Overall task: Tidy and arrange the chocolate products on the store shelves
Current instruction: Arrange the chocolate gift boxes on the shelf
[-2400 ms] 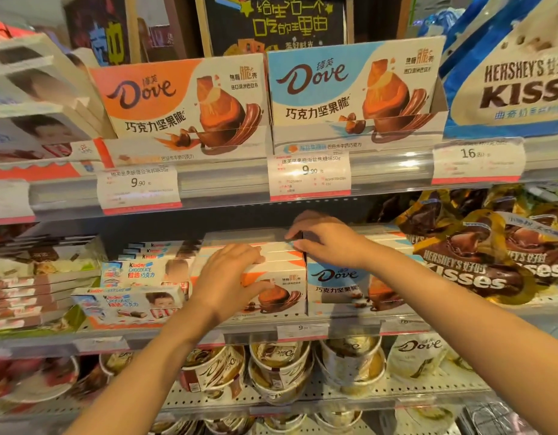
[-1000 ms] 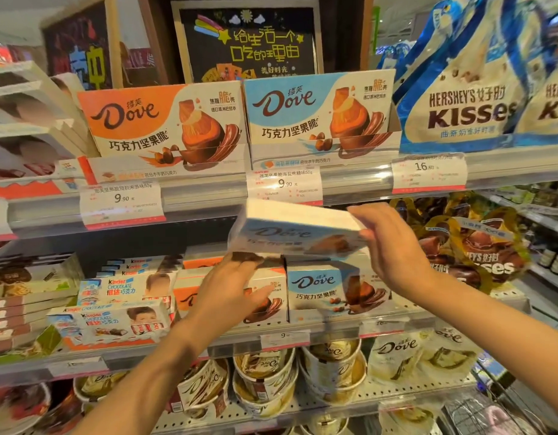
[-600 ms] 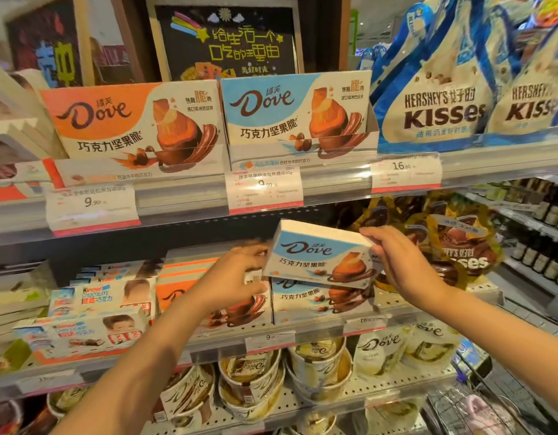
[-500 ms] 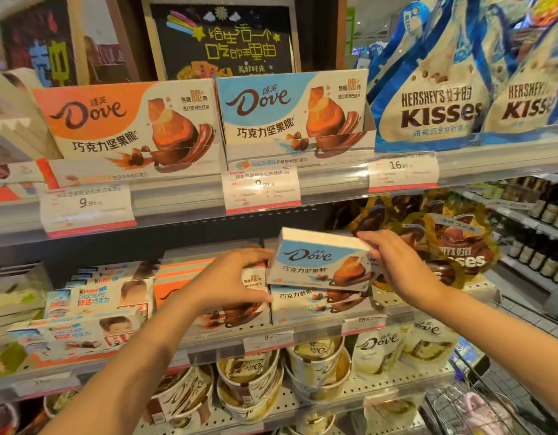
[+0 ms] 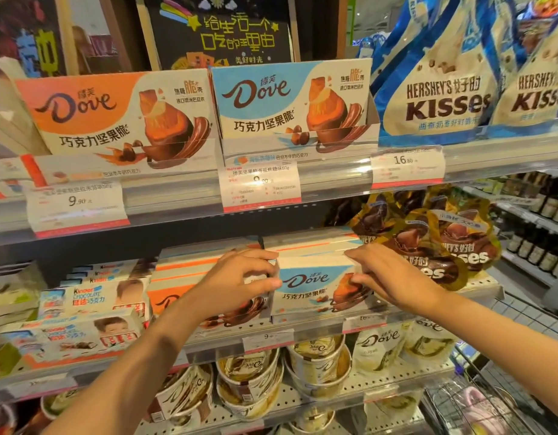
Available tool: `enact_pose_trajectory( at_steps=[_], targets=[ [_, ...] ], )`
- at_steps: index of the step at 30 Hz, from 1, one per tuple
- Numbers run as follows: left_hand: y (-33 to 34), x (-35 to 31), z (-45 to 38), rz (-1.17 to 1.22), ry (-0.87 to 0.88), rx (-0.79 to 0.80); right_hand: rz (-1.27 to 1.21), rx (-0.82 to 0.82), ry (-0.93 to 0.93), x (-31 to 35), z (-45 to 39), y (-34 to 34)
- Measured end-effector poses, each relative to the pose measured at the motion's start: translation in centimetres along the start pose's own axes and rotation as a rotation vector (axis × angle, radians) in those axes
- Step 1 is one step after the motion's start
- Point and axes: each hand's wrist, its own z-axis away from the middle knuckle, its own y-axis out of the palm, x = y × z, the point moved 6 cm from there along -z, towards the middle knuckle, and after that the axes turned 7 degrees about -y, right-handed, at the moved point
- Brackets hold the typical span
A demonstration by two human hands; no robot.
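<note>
A blue-and-white Dove box (image 5: pixel 309 285) stands upright at the front of the middle shelf (image 5: pixel 303 332), with a row of like boxes behind it. My left hand (image 5: pixel 240 277) grips its left edge, thumb on the front face. My right hand (image 5: pixel 394 274) holds its right end, fingers over the top and thumb on the front. Orange Dove boxes (image 5: pixel 174 290) stand to the left, partly hidden by my left hand.
Kinder chocolate boxes (image 5: pixel 95 309) fill the shelf's left end, brown Hershey's Kisses bags (image 5: pixel 434 246) its right. Above sit large Dove display boxes (image 5: pixel 287 105), blue Kisses bags (image 5: pixel 444 89) and price tags (image 5: pixel 262 186). Dove tubs (image 5: pixel 249 381) and pouches sit below. A wire basket (image 5: pixel 478 406) is at bottom right.
My right hand lifted a blue Dove box from the shelf, turned it upright and, with my left hand joining, set it down at the front of the blue row.
</note>
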Motion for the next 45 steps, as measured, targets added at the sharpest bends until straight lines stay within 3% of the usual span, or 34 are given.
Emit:
enact_pose_trajectory(
  at_steps=[5,13,20,28,32,36,40,45],
  targets=[
    [0.0,0.2,0.1,-0.018,-0.042,-0.059,0.051,-0.003,-0.036,-0.6,-1.0,-1.3],
    [0.2,-1.0,0.9,-0.109,-0.042,-0.023,0.057,0.016,-0.062,0.1,-0.9,-0.9],
    [0.0,-1.0,0.6,-0.038,-0.062,-0.170,0.120,0.045,-0.053,-0.3,-0.8,-0.4],
    [0.0,0.0,0.5,0.095,-0.100,-0.198,0.040,0.128,-0.052,-0.2,-1.6,-0.8],
    [0.3,-0.7,0.4,-0.118,-0.047,-0.174,0.023,0.172,-0.050,0.4,-1.4,-0.4],
    [0.3,-0.6,0.1,-0.127,-0.043,-0.161,-0.063,0.148,0.029,0.7,-2.1,-0.8],
    [0.0,-0.1,-0.2,-0.040,-0.082,-0.149,-0.195,0.130,0.249,-1.4,-5.2,-0.7],
    [-0.1,0.3,0.1,0.005,-0.137,-0.149,-0.158,0.412,0.335,-4.2,-7.3,2.1]
  ],
)
